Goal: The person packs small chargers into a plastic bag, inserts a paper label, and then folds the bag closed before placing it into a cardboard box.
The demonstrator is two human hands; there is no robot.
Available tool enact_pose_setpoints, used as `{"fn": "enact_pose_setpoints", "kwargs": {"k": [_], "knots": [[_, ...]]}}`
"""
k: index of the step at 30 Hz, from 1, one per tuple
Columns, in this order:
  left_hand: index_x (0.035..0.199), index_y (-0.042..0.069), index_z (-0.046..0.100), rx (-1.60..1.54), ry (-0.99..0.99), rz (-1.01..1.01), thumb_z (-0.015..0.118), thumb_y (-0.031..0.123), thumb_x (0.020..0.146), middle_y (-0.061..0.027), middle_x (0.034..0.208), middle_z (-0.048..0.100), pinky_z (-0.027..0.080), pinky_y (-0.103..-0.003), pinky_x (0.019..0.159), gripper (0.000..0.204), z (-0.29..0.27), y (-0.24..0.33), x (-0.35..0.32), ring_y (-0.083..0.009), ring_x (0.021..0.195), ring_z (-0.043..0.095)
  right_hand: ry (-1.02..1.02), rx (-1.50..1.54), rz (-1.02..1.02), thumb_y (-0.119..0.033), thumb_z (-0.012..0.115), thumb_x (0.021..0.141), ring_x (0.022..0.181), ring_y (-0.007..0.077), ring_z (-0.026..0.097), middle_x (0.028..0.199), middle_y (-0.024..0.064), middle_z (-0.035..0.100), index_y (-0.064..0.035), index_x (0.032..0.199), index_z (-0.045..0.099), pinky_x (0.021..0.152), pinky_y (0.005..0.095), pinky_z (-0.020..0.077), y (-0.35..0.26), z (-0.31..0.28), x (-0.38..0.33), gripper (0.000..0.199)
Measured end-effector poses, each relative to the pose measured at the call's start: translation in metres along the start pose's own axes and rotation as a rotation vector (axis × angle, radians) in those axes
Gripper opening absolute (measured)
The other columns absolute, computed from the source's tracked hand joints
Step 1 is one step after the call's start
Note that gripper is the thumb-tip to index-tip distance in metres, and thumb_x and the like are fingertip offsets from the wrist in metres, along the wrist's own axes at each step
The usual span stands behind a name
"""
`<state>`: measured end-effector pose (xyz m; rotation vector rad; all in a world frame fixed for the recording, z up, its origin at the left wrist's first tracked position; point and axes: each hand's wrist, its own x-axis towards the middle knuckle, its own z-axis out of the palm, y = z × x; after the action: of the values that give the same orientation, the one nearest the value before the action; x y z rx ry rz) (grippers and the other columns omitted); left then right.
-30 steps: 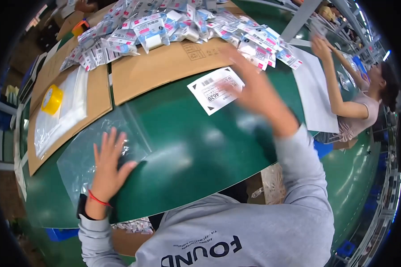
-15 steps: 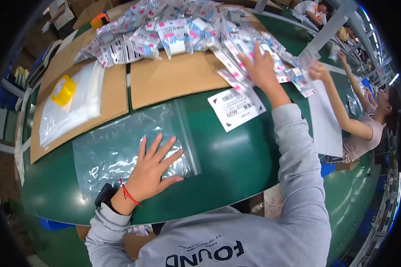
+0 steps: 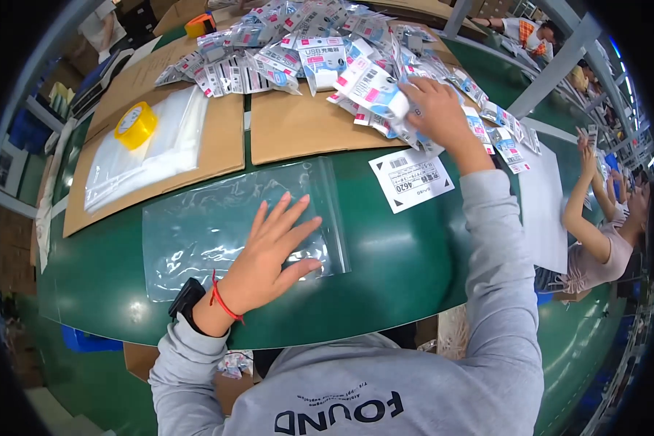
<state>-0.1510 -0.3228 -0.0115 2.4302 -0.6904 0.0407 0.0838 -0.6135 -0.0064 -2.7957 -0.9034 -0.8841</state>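
Note:
My left hand (image 3: 272, 251) lies flat with fingers spread on a large clear zip bag (image 3: 196, 229), which is spread out on the green table. The bag's zip edge is to the right of my fingertips. At the near right of a heap of small packets, my right hand (image 3: 443, 116) has its fingers bent over a printed packet (image 3: 373, 86) in clear wrapping, white with pink and blue. Part of that packet, and whether others are gripped with it, is hidden under the hand. Below this hand, a white printed label sheet (image 3: 412, 182) lies on the table.
The packet heap (image 3: 269, 58) spreads over cardboard sheets (image 3: 291, 134) at the back. A yellow tape roll (image 3: 136, 125) rests on a stack of clear bags (image 3: 176, 145) at left. At right, a co-worker (image 3: 599, 240) holds up a small packet beside white paper (image 3: 546, 218).
My right hand has closed on a packet, which is now lifted and tilted at the heap's edge. My left hand stays flat on the bag. The whole view has shifted slightly.

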Motion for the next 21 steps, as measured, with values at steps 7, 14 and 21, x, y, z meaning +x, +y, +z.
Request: {"fn": "enact_pose_setpoints", "kwargs": {"k": [7,14,21], "knots": [[0.135,0.001,0.042,-0.843,0.166,-0.262,0.058,0.034,0.092,-0.0196,0.145,0.035,0.028,-0.047,0.109,0.056,0.015,-0.018,0.037,-0.0335,0.135,0.032,-0.088,0.04,-0.155,-0.005,0.065,0.074,0.11,0.0271,0.057,0.116,0.0076,0.062,-0.0156,0.119,0.059,0.1,0.0461,0.0373,-0.056,0.003,0.006,0.047],[0.138,-0.011,0.023,-1.688,0.405,-0.598,0.055,0.035,0.094,-0.0251,0.138,0.036,0.036,-0.043,0.107,0.071,0.022,-0.045,0.054,-0.0322,0.128,0.039,-0.029,0.368,-0.22,-0.002,0.06,0.075,0.107,0.0284,0.055,0.112,0.0087,0.061,-0.0116,0.116,0.06,0.092,0.0433,0.0422,-0.107,0.018,-0.003,0.043],[0.13,-0.008,0.034,-1.965,0.397,-0.706,0.057,0.033,0.093,-0.0227,0.134,0.041,0.041,-0.045,0.103,0.059,0.012,-0.058,0.057,-0.0319,0.123,0.045,-0.209,0.466,-0.285,-0.003,0.061,0.075,0.108,0.0314,0.054,0.114,0.0096,0.06,-0.0096,0.115,0.061,0.091,0.0409,0.0432,-0.134,0.01,0.003,0.041]]}}
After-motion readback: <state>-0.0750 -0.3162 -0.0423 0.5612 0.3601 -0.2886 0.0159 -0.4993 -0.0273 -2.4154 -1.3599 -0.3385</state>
